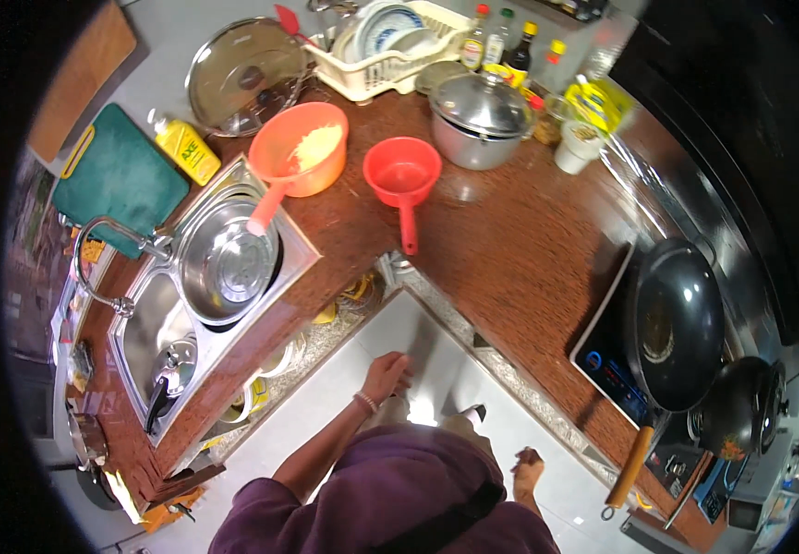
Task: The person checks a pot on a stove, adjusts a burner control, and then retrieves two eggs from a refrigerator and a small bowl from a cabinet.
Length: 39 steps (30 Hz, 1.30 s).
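Note:
My left hand, with a beaded bracelet at the wrist, hangs in the air before my body, fingers loosely curled and nothing visible in it. Lower on the right is my right hand, partly curled and small in view; whether it holds anything is unclear. Ahead on the brown counter stand an empty red plastic dipper and an orange plastic dipper holding a pale yellow food. To their right sits a lidded metal pot. A black wok with a wooden handle rests on an induction cooker.
At the left, a steel double sink holds a metal basin and a pot lid. Behind it are a green cutting board, a dish soap bottle and a glass lid. A dish rack and sauce bottles line the back.

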Motion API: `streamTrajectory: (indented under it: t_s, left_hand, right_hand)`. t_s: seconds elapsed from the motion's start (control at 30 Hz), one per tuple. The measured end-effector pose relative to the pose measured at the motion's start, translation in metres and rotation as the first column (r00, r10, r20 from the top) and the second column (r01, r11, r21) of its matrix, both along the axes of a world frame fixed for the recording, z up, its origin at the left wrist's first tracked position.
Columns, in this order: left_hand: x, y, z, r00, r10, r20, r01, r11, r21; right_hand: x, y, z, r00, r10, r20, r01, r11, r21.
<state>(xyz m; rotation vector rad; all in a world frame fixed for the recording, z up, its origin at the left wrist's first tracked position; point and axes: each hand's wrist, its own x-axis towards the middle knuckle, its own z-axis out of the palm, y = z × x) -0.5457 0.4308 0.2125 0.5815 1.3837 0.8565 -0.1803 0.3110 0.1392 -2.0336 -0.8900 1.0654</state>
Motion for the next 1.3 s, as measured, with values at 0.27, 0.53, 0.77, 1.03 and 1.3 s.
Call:
streamTrajectory:
  t_s: [0.27,0.53,0.77,1.03,1.3]
  left_hand:
    - [-0.122,-0.023,0.011,0.962,0.254,-0.102,-0.254,0.967,0.014]
    - [-0.152,-0.013,0.029,0.893,0.440,-0.098,-0.439,0.898,0.028]
    - [-0.133,0.028,0.032,0.939,0.336,-0.073,-0.335,0.942,0.032]
    - [-0.128,0.100,0.033,0.967,0.223,-0.121,-0.214,0.973,0.084]
    - [-0.113,0.152,0.030,0.992,0.080,-0.098,-0.066,0.988,0.136]
  right_hand:
    - [-0.111,0.097,-0.002,0.807,0.515,0.290,-0.567,0.812,0.136]
    - [-0.180,0.175,0.064,0.700,0.683,0.206,-0.702,0.712,0.024]
    - [-0.210,0.232,0.097,0.630,0.739,0.240,-0.769,0.636,0.059]
    - [-0.213,0.257,0.130,0.709,0.628,0.319,-0.704,0.657,0.271]
    - [-0.192,0.262,0.120,0.832,0.435,0.344,-0.543,0.764,0.348]
